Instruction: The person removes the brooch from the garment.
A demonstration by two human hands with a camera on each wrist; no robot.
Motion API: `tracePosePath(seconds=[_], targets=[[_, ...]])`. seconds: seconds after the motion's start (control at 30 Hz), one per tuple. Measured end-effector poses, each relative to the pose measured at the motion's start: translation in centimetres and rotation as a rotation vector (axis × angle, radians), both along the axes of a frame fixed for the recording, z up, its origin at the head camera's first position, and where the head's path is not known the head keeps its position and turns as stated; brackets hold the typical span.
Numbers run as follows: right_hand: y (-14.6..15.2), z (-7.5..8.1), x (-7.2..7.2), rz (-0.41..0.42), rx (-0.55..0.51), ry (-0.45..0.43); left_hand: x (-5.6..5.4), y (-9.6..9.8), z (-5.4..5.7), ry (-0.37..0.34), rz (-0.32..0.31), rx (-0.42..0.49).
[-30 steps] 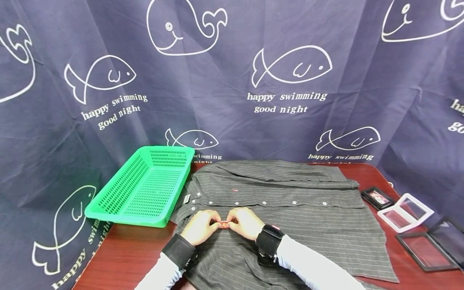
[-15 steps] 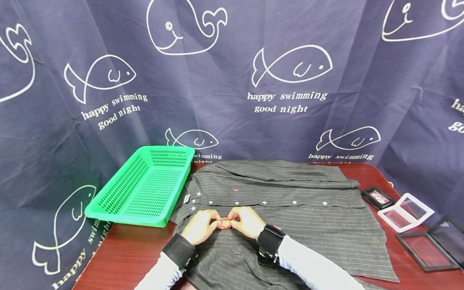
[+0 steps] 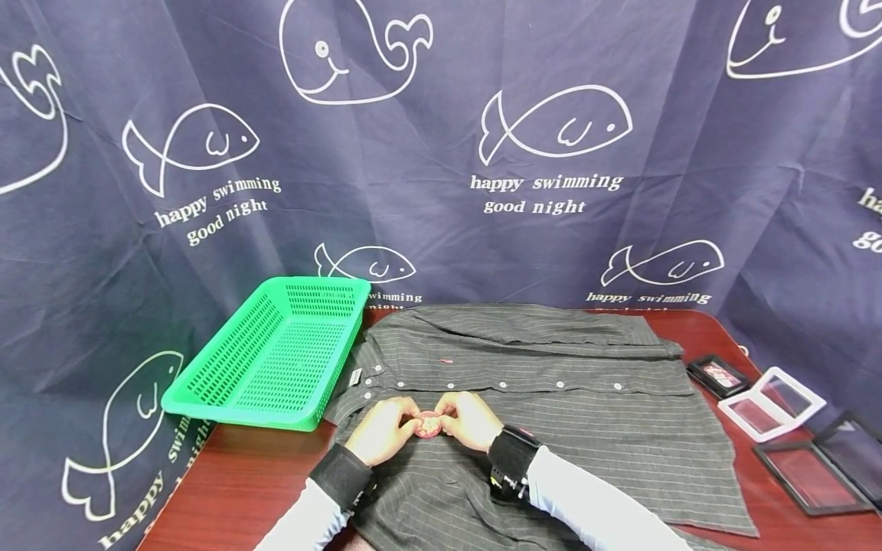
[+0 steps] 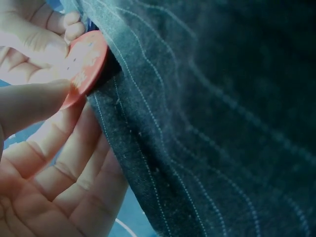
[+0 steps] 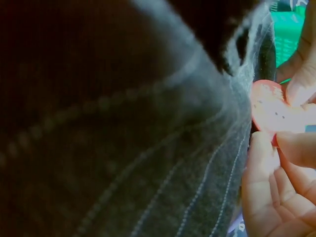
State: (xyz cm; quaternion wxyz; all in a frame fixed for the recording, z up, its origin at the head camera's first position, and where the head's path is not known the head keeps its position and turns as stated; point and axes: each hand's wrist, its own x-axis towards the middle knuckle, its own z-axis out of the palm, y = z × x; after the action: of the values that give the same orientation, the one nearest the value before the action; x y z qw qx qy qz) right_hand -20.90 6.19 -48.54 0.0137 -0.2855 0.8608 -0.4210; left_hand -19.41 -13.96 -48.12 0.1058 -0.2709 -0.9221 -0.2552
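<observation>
Red patterned disc (image 3: 429,425) pinched at opposite edges by thumb and fingers of left hand (image 3: 382,430) and right hand (image 3: 470,422). Disc held over striped dark shirt (image 3: 586,428), on near side of button row (image 3: 502,385). Shirt spread on table (image 3: 227,474); green basket (image 3: 303,420) placed beside collar.

Left hand (image 3: 382,431) and right hand (image 3: 468,423): both bare. Left sleeve (image 3: 303,524) white, faint blue cast, creased close to the wrist. Right sleeve (image 3: 599,501) matches; long, smooth along the forearm, lightly wrinkled at its end. Left band (image 3: 341,476): black, broad, cuff-like, plain on top. Right band (image 3: 513,453): black too, small red mark (image 3: 526,432) at its upper edge. Dark fittings (image 3: 506,487) below, pale specks on them; detail too small to read.
</observation>
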Motion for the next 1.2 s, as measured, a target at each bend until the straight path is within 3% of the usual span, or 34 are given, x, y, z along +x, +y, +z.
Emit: tracePosePath(seconds=[0.37,0.7,1.2], targets=[[-0.2,0.2,0.2,-0.010,-0.073,-0.116,0.3,-0.1,-0.8,0.035,0.003,-0.116],[-0.5,-0.2,0.2,-0.016,-0.102,-0.227,1.3,0.0,-0.1,-0.119,0.003,-0.256],[0.1,0.0,0.3,0.025,-0.129,-0.294,1.4,0.1,-0.6,-0.122,0.042,-0.333]])
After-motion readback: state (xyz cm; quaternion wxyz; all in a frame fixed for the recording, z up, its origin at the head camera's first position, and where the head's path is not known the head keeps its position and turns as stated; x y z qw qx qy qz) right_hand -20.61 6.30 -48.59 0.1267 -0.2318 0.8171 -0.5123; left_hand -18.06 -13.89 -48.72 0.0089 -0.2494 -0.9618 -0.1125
